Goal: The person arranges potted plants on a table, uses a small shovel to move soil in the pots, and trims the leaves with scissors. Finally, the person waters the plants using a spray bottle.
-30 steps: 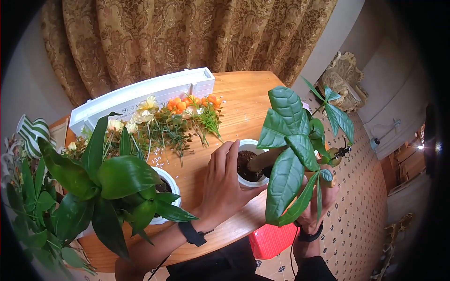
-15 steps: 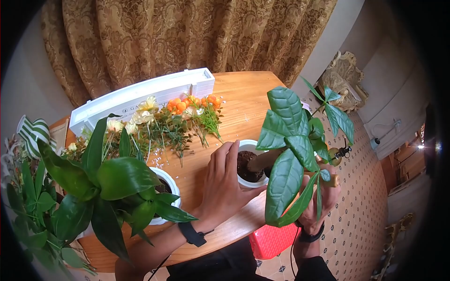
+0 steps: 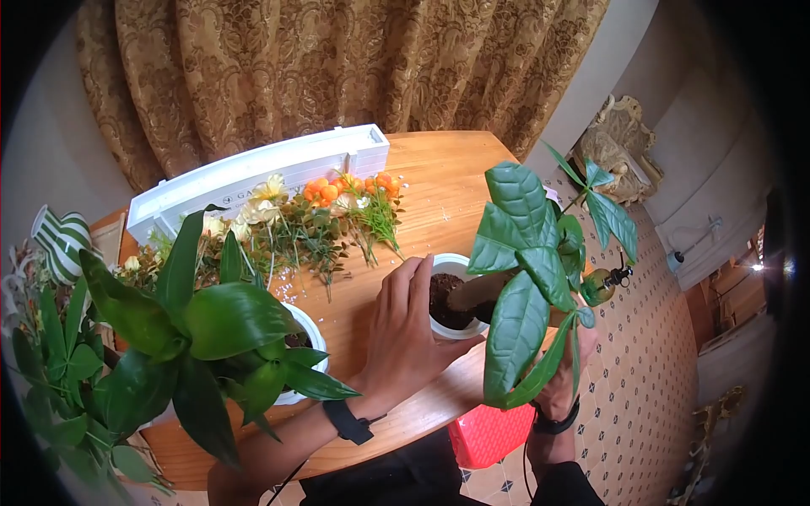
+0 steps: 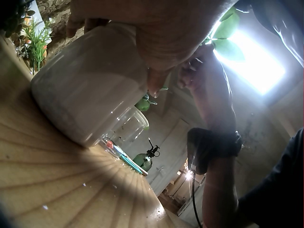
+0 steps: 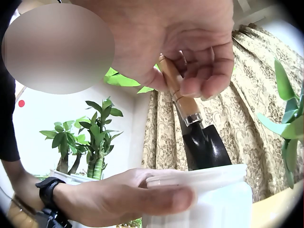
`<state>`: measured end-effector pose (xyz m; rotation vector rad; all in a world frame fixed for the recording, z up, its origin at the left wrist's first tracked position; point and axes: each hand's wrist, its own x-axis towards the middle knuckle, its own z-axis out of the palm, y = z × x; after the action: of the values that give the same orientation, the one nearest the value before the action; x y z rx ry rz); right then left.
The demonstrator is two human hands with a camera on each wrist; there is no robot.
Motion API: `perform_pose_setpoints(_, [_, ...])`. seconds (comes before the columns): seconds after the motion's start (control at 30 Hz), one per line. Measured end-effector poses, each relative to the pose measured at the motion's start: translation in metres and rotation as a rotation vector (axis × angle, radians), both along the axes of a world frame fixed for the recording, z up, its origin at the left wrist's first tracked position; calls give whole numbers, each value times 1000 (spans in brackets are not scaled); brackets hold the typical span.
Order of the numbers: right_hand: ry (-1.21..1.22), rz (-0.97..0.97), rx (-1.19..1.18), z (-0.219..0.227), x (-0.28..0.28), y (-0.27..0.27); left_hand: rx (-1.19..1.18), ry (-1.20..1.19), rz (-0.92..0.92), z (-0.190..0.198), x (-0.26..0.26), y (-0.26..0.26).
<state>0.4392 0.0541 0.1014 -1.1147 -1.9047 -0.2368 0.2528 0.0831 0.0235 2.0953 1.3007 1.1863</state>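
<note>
My left hand [image 3: 403, 325] grips the side of a white pot [image 5: 223, 204], with the thumb round its near side. Inside the pot lies dark soil [image 3: 445, 291], out of which a thick-stemmed plant with broad green leaves [image 3: 520, 316] leans to the right. In the right wrist view my right hand [image 5: 194, 57] holds a trowel [image 5: 207, 147] by its wooden handle, fingers curled round it. The trowel's black blade points down into the pot, its tip hidden behind the rim. Leaves partly cover my right hand in the head view.
Another potted plant [image 3: 181, 337] stands on the left. Cut flowers [image 3: 291, 219] lie before a long white planter [image 3: 261, 173] at the back. On the right are a spray bottle [image 3: 601, 287] and a clear cup [image 4: 130, 124]. A red stool [image 3: 492, 434] sits below the table's front edge.
My right hand has shifted slightly left and down, and the wooden handle's end has gone out of sight behind the leaves. My left hand stays on the pot.
</note>
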Motion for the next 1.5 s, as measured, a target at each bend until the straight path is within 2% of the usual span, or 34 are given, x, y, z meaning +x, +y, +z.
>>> perform_pose_setpoints(0.2, [-37, -49, 87, 4, -1, -3, -2, -12, 15, 0, 1, 0])
perform_pose_setpoints(0.5, [72, -50, -123, 2, -1, -7, -38, -31, -2, 5, -1, -2])
perform_pose_setpoints(0.6, [-54, 42, 60, 8, -4, -3, -44, -51, 6, 5, 0, -2])
perform_pose_setpoints(0.7, [68, -107, -154, 3, 0, -11, -47, -18, 3, 3, 0, -1])
perform_pose_setpoints(0.8, [40, -43, -1, -4, 8, -6, -35, -38, -2, 2, 0, -1])
perform_pose_setpoints(0.87, [102, -31, -56, -4, 7, -7, -6, -7, 3, -1, 1, 0])
perform_pose_setpoints(0.97, [55, -42, -99, 2, 0, -7, 11, -24, 10, 2, 1, 0])
perform_pose_setpoints(1.1, [33, -37, -69, 0, 0, -7, 4, -15, 6, 1, 1, 0])
perform_pose_setpoints(1.17, [124, -48, 0, -5, 1, -6, -23, -27, 10, 3, 0, -1])
perform_pose_setpoints(1.4, [144, -104, -51, -9, 3, -14, -13, -18, 6, 2, 1, -1])
perform_pose_setpoints(1.5, [31, -144, -9, -9, 2, -15, -22, -12, 9, 4, 0, -1])
